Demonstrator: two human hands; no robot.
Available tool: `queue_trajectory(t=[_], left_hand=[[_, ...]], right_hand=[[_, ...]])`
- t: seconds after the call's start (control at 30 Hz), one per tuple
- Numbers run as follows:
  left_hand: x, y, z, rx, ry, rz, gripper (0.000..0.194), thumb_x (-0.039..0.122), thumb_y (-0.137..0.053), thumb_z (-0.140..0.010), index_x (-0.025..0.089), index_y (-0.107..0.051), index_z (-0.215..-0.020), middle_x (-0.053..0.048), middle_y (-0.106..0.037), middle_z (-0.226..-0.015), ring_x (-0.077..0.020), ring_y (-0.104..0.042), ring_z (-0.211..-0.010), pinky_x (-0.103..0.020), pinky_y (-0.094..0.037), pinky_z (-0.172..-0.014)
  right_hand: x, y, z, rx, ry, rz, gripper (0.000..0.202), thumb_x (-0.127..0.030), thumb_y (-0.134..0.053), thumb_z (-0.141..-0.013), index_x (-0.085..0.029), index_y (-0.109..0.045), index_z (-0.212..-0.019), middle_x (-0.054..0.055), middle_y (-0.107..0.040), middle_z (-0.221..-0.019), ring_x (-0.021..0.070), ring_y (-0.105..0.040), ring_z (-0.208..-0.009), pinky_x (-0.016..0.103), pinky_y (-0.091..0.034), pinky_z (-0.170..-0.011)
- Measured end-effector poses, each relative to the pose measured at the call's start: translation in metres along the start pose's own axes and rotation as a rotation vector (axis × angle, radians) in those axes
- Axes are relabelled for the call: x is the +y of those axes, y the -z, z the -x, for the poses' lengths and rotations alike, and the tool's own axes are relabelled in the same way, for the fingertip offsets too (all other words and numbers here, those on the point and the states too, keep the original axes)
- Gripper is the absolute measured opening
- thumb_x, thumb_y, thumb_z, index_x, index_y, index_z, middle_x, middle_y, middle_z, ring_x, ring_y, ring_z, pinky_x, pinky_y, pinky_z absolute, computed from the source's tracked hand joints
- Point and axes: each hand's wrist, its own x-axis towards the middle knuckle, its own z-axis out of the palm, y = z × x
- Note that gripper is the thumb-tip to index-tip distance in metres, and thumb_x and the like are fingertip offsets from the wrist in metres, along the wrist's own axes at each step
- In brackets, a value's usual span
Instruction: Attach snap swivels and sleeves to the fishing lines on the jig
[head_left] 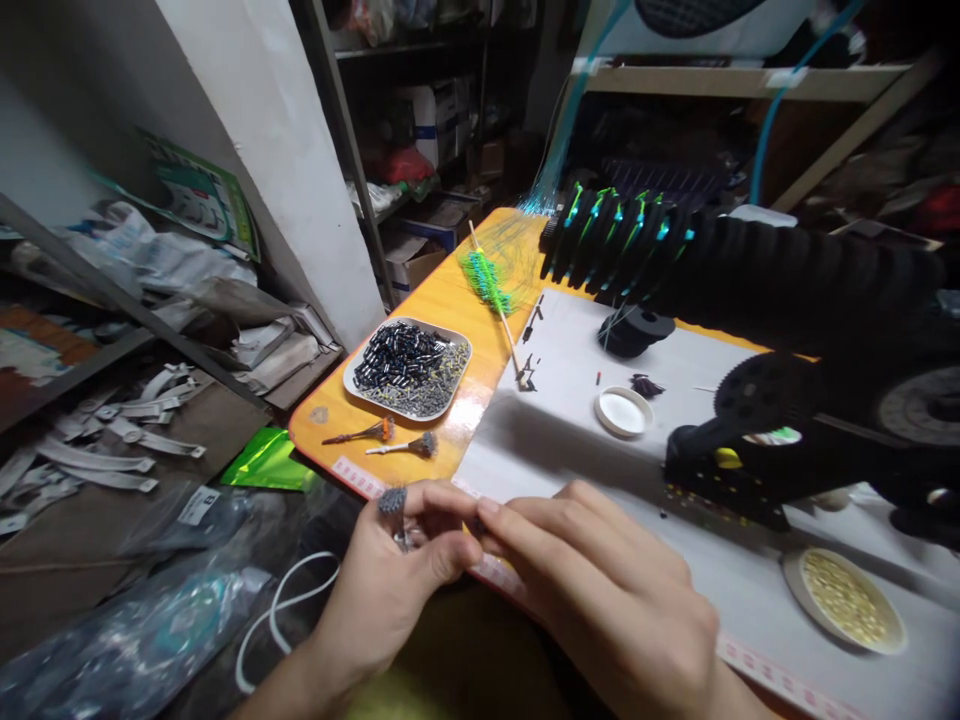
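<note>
While cradling a gray bristly cluster (392, 503) in the curled left hand (397, 590), near the orange table's (450, 300) edge, touches left fingertips with the right hand's (622, 590), bunched close; cannot tell whether pinching anything. Probably light and delicate; best held low, below the bristles.

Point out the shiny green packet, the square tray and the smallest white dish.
Shiny green packet (266, 462), head view: its upper face.
Square tray (358, 393), head view: its near rim.
Smallest white dish (622, 411), head view: its bare inside.
</note>
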Motion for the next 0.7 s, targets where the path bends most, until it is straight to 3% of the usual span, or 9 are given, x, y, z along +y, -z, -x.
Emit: queue_trajectory(t=[0.13,0.23,0.33,0.4,0.5,0.6,0.7], left_hand=[[0.001,-0.005,0.0,0.01,-0.125,0.009,0.004,0.023,-0.079,-0.082,0.024,-0.077,-0.084,-0.001,-0.071,-0.081,-0.0144,-0.064,-0.078,-0.024,-0.052,-0.072],[0.004,-0.009,-0.001,-0.013,-0.227,-0.021,0.006,0.019,-0.076,-0.085,0.025,-0.075,-0.083,0.0,-0.066,-0.08,-0.0134,-0.062,-0.079,-0.022,-0.05,-0.071],[0.008,-0.011,0.003,-0.004,-0.257,0.017,0.007,0.023,-0.069,-0.091,0.024,-0.069,-0.084,0.001,-0.064,-0.092,-0.0054,-0.054,-0.06,-0.019,-0.043,-0.057],[0.011,-0.009,0.008,-0.041,-0.221,0.065,0.01,0.029,-0.063,-0.095,0.025,-0.063,-0.087,0.003,-0.065,-0.087,-0.0027,-0.046,-0.048,-0.018,-0.036,-0.049],[0.017,-0.002,0.012,-0.075,-0.121,-0.029,0.02,0.039,-0.06,-0.096,0.023,-0.057,-0.084,0.005,-0.057,-0.055,-0.0074,-0.045,-0.047,-0.019,-0.034,-0.049],[0.023,0.008,0.008,-0.128,0.057,-0.199,0.026,0.044,-0.059,-0.095,0.021,-0.055,-0.084,0.007,-0.049,-0.049,-0.0075,-0.036,-0.045,-0.019,-0.027,-0.045],[0.03,0.014,0.001,-0.275,0.166,-0.357,0.029,0.049,-0.054,-0.096,0.02,-0.056,-0.092,0.007,-0.047,-0.053,-0.0091,-0.036,-0.049,-0.021,-0.028,-0.048]], right_hand=[[-0.002,0.002,-0.007,0.039,-0.092,-0.135,0.029,0.001,-0.071,-0.083,-0.013,-0.07,-0.108,0.008,-0.075,-0.09,0.0151,-0.065,-0.074,0.026,-0.053,-0.063],[-0.001,0.003,-0.009,0.038,-0.111,-0.175,0.027,0.0,-0.068,-0.085,-0.014,-0.07,-0.108,0.007,-0.075,-0.089,0.0144,-0.065,-0.074,0.025,-0.055,-0.063],[0.002,0.0,-0.008,0.026,-0.085,-0.068,0.017,-0.006,-0.065,-0.09,-0.014,-0.07,-0.104,0.007,-0.074,-0.088,0.0156,-0.064,-0.078,0.028,-0.057,-0.069],[0.005,-0.001,-0.007,0.013,-0.01,0.11,0.014,-0.009,-0.063,-0.092,-0.015,-0.071,-0.101,0.005,-0.075,-0.09,0.0198,-0.064,-0.093,0.037,-0.055,-0.089],[0.005,0.002,-0.008,0.016,0.151,0.383,0.017,-0.009,-0.06,-0.093,-0.014,-0.073,-0.104,0.006,-0.076,-0.102,0.0235,-0.059,-0.116,0.045,-0.037,-0.114],[0.001,0.008,-0.011,0.017,0.318,0.541,0.022,-0.009,-0.054,-0.095,-0.015,-0.075,-0.1,0.005,-0.075,-0.106,0.0197,-0.056,-0.117,0.039,-0.035,-0.114],[-0.001,0.013,-0.016,-0.012,0.462,0.594,0.028,-0.009,-0.05,-0.097,-0.02,-0.077,-0.094,0.0,-0.074,-0.102,0.0146,-0.054,-0.107,0.03,-0.041,-0.103]])
